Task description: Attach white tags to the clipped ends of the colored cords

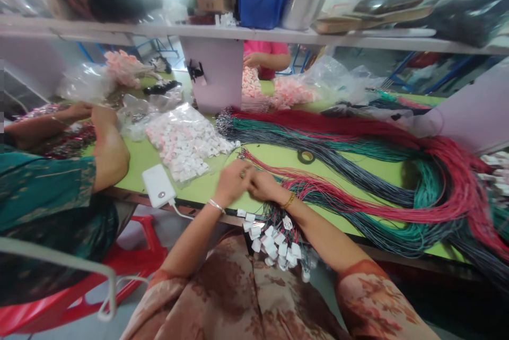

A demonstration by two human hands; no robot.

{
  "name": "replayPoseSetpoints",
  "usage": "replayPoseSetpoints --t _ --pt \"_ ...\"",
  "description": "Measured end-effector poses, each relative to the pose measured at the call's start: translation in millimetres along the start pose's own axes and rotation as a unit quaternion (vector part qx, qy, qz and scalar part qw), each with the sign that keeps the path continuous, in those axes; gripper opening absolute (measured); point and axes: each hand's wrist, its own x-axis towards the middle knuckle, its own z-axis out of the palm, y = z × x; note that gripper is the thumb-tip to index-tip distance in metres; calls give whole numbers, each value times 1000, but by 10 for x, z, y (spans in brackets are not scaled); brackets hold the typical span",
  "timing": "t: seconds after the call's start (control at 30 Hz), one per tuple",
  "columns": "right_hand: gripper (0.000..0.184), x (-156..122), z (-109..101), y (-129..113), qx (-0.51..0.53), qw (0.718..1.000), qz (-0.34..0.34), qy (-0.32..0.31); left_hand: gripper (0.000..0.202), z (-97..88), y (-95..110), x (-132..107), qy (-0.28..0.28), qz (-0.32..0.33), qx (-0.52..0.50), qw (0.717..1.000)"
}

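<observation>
Head view. Landmark: black tape roll on the green table. Left hand and right hand meet left of the roll and nearer the person. Fingers of both curled, tips together; blur hides what lies between, so cannot tell whether either grips anything. Thin red wires run from just beside the hands, passing on the roll's near side, then off to its right. White connectors hang over the table's near edge, nearer the person than the roll.

Edges and room: green surface shows all round the roll, bounded by wires on its far and near sides. Toward the left, a narrow green strip separates the hands from the clear bag of white pieces. White device, farther left of the roll, lies at the near edge, its cable dropping over.

Counts: tape roll, 1; white device, 1; clear bag with white pieces left of roll, 1; wire colours, 3 (red, green, dark grey); blue bin on the shelf beyond the roll, 1. Connectors overlap; no reliable count.
</observation>
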Motion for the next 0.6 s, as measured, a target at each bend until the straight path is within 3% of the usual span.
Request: replayPoseSetpoints --t 0.03,0.1,0.23,0.33,0.47,0.6 --pt "9 -7 -1 -6 -6 1000 5 0 25 -114 -163 101 36 -69 84 993" --pt "11 -19 -11 -18 -18 1000 19 -1 28 -288 -477 266 44 -175 229 957" --pt "9 -23 -13 -4 5 999 41 24 30 -370 -886 396 7 -214 341 915" --pt "6 -4 20 44 74 995 27 55 31 -321 -953 393 3 -211 349 913" --pt "9 67 65 62 193 976 26 102 31 -309 -884 372 17 -217 327 920" --pt "15 146 56 -3 276 953 31 124 29 -316 -796 349 127 -205 174 955"
